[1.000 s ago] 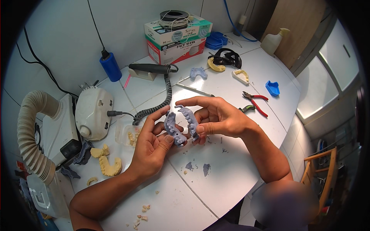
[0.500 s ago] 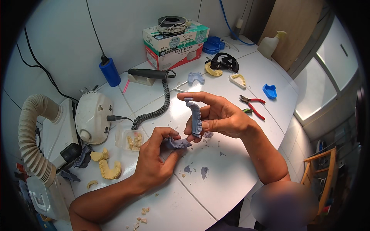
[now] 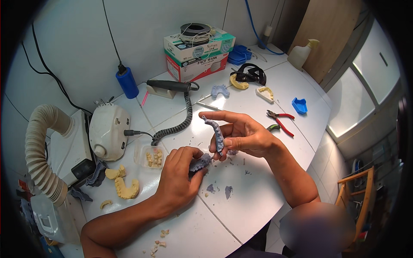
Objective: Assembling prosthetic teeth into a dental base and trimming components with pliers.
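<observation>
My right hand (image 3: 249,136) grips a curved, grey-blue silicone dental mould (image 3: 215,132) between thumb and fingers, upright above the table. Its row of tooth hollows shows, and a small round stub sticks out at each end. The index finger reaches to its top end. Lower and to the left, my left hand (image 3: 177,180) is closed on a second, darker grey-purple dental mould piece (image 3: 200,163), its bumpy side up and its lower part hidden by the fingers. The two pieces are close but apart. Dark silicone scraps (image 3: 228,192) lie on the table below them.
Left of my hands are a clear tub (image 3: 149,164) of small tooth-coloured pieces, yellow plaster casts (image 3: 126,189), a white control box (image 3: 109,133) and a ribbed hose (image 3: 38,142). Red-handled cutters (image 3: 282,124) lie on the right. A handpiece (image 3: 167,85) and boxes (image 3: 197,66) stand behind.
The right-hand mould has turned and tilted, showing more of its tooth hollows. My left hand has rolled its piece upward, closing further round it. The whole view has shifted slightly.
</observation>
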A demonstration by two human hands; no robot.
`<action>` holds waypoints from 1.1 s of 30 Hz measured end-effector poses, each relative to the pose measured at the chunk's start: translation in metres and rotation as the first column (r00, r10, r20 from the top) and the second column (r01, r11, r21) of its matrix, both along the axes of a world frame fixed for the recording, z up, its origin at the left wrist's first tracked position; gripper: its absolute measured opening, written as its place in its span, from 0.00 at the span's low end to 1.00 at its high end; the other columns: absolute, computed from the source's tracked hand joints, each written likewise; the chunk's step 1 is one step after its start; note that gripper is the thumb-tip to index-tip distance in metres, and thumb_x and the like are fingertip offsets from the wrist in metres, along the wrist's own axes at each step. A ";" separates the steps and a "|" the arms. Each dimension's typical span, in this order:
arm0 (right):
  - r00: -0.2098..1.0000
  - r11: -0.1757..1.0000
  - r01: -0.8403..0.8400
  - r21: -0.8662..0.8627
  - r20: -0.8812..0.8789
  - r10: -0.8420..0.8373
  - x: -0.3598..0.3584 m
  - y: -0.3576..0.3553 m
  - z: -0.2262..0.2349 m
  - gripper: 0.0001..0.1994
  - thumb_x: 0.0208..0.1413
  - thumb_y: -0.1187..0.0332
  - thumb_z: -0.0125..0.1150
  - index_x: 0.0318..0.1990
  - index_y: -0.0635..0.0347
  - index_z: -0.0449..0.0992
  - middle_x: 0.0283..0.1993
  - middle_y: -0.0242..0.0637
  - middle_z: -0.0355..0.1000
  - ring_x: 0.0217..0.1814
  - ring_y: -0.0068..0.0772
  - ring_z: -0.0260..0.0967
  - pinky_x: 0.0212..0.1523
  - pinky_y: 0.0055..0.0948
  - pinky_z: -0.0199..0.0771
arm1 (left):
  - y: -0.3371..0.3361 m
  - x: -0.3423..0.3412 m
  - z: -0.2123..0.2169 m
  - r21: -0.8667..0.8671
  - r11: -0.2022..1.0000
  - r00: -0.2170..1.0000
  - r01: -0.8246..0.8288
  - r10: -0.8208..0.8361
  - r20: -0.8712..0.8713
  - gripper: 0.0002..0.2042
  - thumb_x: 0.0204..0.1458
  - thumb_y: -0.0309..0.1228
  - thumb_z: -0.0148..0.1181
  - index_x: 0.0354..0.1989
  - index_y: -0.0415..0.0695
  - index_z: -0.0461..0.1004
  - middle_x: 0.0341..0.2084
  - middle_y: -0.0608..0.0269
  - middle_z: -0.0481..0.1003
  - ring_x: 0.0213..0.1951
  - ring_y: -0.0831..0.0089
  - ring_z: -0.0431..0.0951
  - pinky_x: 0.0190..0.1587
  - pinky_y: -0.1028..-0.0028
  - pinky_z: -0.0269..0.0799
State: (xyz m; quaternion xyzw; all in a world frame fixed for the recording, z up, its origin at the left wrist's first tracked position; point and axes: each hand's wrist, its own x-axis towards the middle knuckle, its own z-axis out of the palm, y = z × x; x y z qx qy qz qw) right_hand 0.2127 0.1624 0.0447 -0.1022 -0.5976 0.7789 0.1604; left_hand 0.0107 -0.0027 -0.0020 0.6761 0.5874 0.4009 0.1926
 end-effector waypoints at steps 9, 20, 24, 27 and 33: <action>0.998 0.998 0.024 -0.056 0.064 -0.021 -0.003 0.005 -0.011 0.43 0.60 0.66 0.76 0.78 0.73 0.59 0.36 0.35 0.77 0.43 0.38 0.87 0.49 0.34 0.91 | 0.000 -0.002 -0.003 0.070 0.997 0.995 -0.014 0.021 -0.102 0.16 0.52 0.24 0.73 0.48 0.40 0.76 0.42 0.53 0.79 0.46 0.55 0.77 0.51 0.58 0.72; 0.992 0.993 -0.075 0.086 0.111 0.065 0.001 0.008 -0.011 0.43 0.63 0.59 0.76 0.80 0.59 0.58 0.34 0.36 0.74 0.32 0.28 0.78 0.33 0.28 0.81 | 0.000 -0.002 -0.003 0.385 0.923 0.995 -0.020 0.057 -0.085 0.23 0.53 0.25 0.72 0.54 0.38 0.68 0.49 0.51 0.70 0.53 0.56 0.72 0.56 0.60 0.69; 0.960 0.968 -0.207 0.144 0.220 0.173 0.006 0.002 0.002 0.44 0.62 0.60 0.76 0.80 0.60 0.57 0.31 0.34 0.74 0.28 0.26 0.75 0.31 0.27 0.77 | -0.001 0.001 0.006 0.494 0.869 0.996 0.032 0.012 -0.086 0.24 0.56 0.25 0.73 0.60 0.39 0.70 0.53 0.48 0.73 0.54 0.56 0.75 0.56 0.60 0.72; 0.935 0.927 -0.332 0.174 0.193 0.299 0.002 -0.005 0.002 0.48 0.62 0.55 0.76 0.81 0.61 0.52 0.27 0.33 0.74 0.25 0.25 0.74 0.26 0.24 0.67 | -0.005 0.000 0.000 0.421 0.899 0.991 0.118 -0.134 0.007 0.22 0.58 0.25 0.72 0.60 0.39 0.73 0.49 0.50 0.78 0.48 0.59 0.80 0.51 0.64 0.75; 0.927 0.916 -0.357 0.185 0.189 0.323 0.002 -0.008 0.002 0.46 0.63 0.56 0.75 0.80 0.61 0.53 0.30 0.36 0.76 0.26 0.26 0.77 0.27 0.25 0.71 | -0.003 0.003 0.004 0.375 0.906 0.972 0.197 -0.230 0.046 0.13 0.58 0.22 0.71 0.50 0.41 0.80 0.46 0.53 0.83 0.42 0.62 0.86 0.43 0.69 0.81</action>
